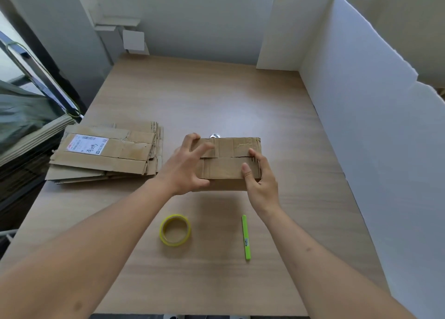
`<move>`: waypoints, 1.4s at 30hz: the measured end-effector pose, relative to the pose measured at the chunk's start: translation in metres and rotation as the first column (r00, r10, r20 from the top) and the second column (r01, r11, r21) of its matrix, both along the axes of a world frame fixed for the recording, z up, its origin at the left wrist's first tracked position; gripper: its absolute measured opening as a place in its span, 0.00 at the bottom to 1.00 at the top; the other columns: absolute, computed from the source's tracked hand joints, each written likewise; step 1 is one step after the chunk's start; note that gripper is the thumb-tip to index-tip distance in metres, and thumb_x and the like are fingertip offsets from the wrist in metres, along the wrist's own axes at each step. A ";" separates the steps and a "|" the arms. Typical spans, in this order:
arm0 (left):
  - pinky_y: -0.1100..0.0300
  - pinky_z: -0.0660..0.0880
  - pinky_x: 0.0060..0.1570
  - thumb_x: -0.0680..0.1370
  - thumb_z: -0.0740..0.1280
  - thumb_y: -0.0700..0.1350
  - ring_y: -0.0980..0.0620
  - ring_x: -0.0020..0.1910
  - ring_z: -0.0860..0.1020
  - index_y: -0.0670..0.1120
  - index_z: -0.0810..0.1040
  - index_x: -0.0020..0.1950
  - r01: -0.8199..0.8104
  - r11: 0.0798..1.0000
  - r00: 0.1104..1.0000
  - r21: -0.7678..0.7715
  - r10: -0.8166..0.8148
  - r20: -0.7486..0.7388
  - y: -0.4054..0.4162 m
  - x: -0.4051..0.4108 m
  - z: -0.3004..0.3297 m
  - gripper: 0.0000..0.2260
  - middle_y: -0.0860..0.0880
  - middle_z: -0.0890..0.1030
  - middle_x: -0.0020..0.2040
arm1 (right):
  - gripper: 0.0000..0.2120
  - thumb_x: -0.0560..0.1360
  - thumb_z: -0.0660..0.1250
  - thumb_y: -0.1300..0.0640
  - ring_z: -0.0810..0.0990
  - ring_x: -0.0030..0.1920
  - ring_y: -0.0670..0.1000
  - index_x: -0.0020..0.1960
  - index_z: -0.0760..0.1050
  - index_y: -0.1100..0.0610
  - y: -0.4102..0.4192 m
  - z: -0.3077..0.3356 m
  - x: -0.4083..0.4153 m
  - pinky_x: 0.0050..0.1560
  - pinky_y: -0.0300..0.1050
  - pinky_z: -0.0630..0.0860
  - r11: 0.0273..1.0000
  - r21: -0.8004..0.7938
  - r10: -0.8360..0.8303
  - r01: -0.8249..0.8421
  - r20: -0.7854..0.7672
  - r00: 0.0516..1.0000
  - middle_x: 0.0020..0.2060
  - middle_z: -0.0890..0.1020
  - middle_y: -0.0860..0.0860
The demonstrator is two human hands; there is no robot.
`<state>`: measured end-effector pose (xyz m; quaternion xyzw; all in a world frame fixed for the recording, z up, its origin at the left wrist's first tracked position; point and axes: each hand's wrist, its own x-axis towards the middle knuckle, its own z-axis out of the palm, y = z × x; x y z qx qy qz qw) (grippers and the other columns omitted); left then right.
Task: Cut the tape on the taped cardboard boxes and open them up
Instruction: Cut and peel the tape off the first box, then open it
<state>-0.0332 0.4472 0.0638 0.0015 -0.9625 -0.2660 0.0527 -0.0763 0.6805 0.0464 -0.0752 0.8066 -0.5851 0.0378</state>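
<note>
Holding the cardboard box [228, 164] at the middle of the table [216, 97], I had both hands on it. My left hand [190, 166] was spread wide over the left end, fingers splayed and bent like a claw, the far fingertips on the top edge and the thumb low on the near side; whether it truly gripped or only steadied I could not tell. My right hand [258, 176] lay along the right end, thumb pressed flat on the near flap and fingers wrapped round the corner at the seam.

The box looked light and empty (worn, creased card, soft at the edges), so I judged it would slide or crush if squeezed hard. The best hold seemed to be at the two short ends, where the folded walls are stiffest, leaving the middle seam free. That seam ran left to right across the top, the flaps meeting with a dark gap showing toward the right.

The green cutter [246, 238] lay near me on the table, apart from the box, with the yellow tape roll [175, 230] to its left. A stack of flattened boxes [106, 154] sat off to the left.
</note>
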 end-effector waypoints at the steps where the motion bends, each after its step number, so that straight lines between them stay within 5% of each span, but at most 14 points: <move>1: 0.49 0.77 0.52 0.64 0.79 0.56 0.42 0.66 0.71 0.63 0.71 0.71 0.013 1.000 1.000 0.003 -0.013 0.008 0.001 0.001 -0.003 0.36 0.50 0.58 0.74 | 0.19 0.83 0.67 0.51 0.75 0.67 0.39 0.72 0.72 0.41 0.000 -0.004 0.000 0.70 0.45 0.73 1.000 -0.021 0.002 -0.002 0.029 1.000 0.66 0.77 0.37; 5: 0.46 0.73 0.69 0.69 0.80 0.53 0.43 0.74 0.65 0.69 0.70 0.75 -0.003 0.999 0.998 0.043 0.001 0.055 0.003 0.007 -0.020 0.37 0.50 0.55 0.76 | 0.23 0.85 0.60 0.44 0.71 0.72 0.40 0.78 0.62 0.38 0.000 -0.014 -0.001 0.73 0.44 0.68 0.983 -0.173 -0.024 0.065 0.230 0.973 0.73 0.72 0.38; 10: 0.46 0.69 0.73 0.72 0.79 0.53 0.41 0.73 0.66 0.70 0.68 0.75 -0.047 0.998 0.995 0.052 0.042 0.090 0.007 0.009 -0.046 0.36 0.51 0.53 0.77 | 0.44 0.71 0.53 0.18 0.68 0.75 0.46 0.78 0.64 0.42 0.000 -0.052 0.001 0.77 0.53 0.63 0.967 -0.170 -0.071 0.189 0.531 0.844 0.75 0.71 0.43; 12: 0.48 0.69 0.73 0.72 0.79 0.54 0.42 0.74 0.65 0.69 0.70 0.75 -0.062 0.997 0.995 0.048 0.058 0.078 0.009 0.011 -0.057 0.35 0.50 0.54 0.77 | 0.49 0.67 0.53 0.14 0.67 0.76 0.47 0.78 0.64 0.41 0.002 -0.067 -0.001 0.78 0.55 0.61 0.947 -0.213 -0.070 0.241 0.595 0.800 0.75 0.71 0.42; 16: 0.58 0.61 0.76 0.72 0.80 0.54 0.51 0.77 0.60 0.63 0.74 0.74 -0.129 0.977 0.992 0.168 0.128 0.016 0.008 0.006 -0.063 0.32 0.49 0.57 0.76 | 0.47 0.70 0.52 0.20 0.67 0.76 0.52 0.81 0.62 0.46 0.008 -0.082 -0.007 0.75 0.50 0.63 0.894 -0.265 -0.087 0.362 0.689 0.719 0.76 0.69 0.51; 21: 0.67 0.56 0.73 0.72 0.79 0.55 0.62 0.72 0.57 0.63 0.74 0.74 -0.113 0.973 0.994 0.204 0.109 0.031 0.012 -0.004 -0.060 0.31 0.49 0.57 0.76 | 0.48 0.62 0.60 0.17 0.77 0.60 0.42 0.73 0.68 0.45 0.008 -0.093 -0.014 0.55 0.40 0.71 0.893 -0.318 -0.029 0.317 0.664 0.748 0.64 0.79 0.44; 24: 0.68 0.57 0.73 0.72 0.79 0.55 0.57 0.75 0.60 0.64 0.74 0.74 -0.126 0.964 0.992 0.235 0.119 0.046 0.009 -0.008 -0.058 0.31 0.51 0.58 0.75 | 0.47 0.63 0.64 0.20 0.75 0.60 0.44 0.73 0.65 0.45 0.008 -0.097 -0.022 0.56 0.42 0.70 0.877 -0.341 -0.037 0.340 0.656 0.754 0.64 0.76 0.43; 27: 0.66 0.60 0.72 0.72 0.79 0.57 0.54 0.75 0.63 0.66 0.74 0.73 -0.141 0.965 0.990 0.222 0.129 0.064 0.003 -0.010 -0.052 0.30 0.52 0.60 0.73 | 0.49 0.59 0.72 0.21 0.81 0.52 0.44 0.68 0.69 0.52 0.008 -0.098 -0.027 0.46 0.41 0.77 0.841 -0.351 -0.077 0.411 0.676 0.733 0.59 0.82 0.48; 30: 0.75 0.56 0.68 0.71 0.80 0.56 0.58 0.72 0.62 0.64 0.76 0.72 -0.159 0.966 0.987 0.203 0.156 0.029 0.002 -0.009 -0.049 0.30 0.50 0.60 0.73 | 0.47 0.55 0.80 0.27 0.85 0.48 0.52 0.61 0.72 0.55 0.008 -0.102 -0.029 0.42 0.49 0.83 0.780 -0.340 -0.177 0.525 0.685 0.707 0.52 0.84 0.54; 34: 0.63 0.60 0.73 0.69 0.82 0.54 0.50 0.76 0.63 0.63 0.78 0.71 -0.094 0.984 0.996 0.150 0.093 0.012 0.010 -0.009 -0.052 0.31 0.48 0.60 0.74 | 0.36 0.63 0.74 0.25 0.79 0.44 0.52 0.55 0.75 0.52 0.015 -0.111 -0.033 0.41 0.48 0.77 0.794 -0.310 -0.182 0.523 0.700 0.691 0.47 0.81 0.53; 37: 0.66 0.58 0.73 0.69 0.82 0.54 0.52 0.76 0.61 0.63 0.78 0.71 -0.100 0.979 0.995 0.176 0.097 0.024 0.016 -0.009 -0.057 0.31 0.49 0.59 0.74 | 0.28 0.75 0.65 0.29 0.75 0.41 0.52 0.61 0.77 0.52 0.026 -0.118 -0.036 0.38 0.45 0.74 0.790 -0.290 -0.155 0.540 0.758 0.633 0.50 0.78 0.54; 42: 0.60 0.64 0.74 0.69 0.82 0.56 0.52 0.72 0.65 0.64 0.78 0.70 -0.041 0.988 0.999 0.149 0.038 0.027 0.018 -0.010 -0.059 0.30 0.49 0.59 0.74 | 0.24 0.79 0.61 0.31 0.84 0.54 0.54 0.58 0.80 0.48 0.029 -0.123 -0.035 0.49 0.47 0.80 0.805 -0.326 -0.058 0.496 0.788 0.613 0.55 0.86 0.53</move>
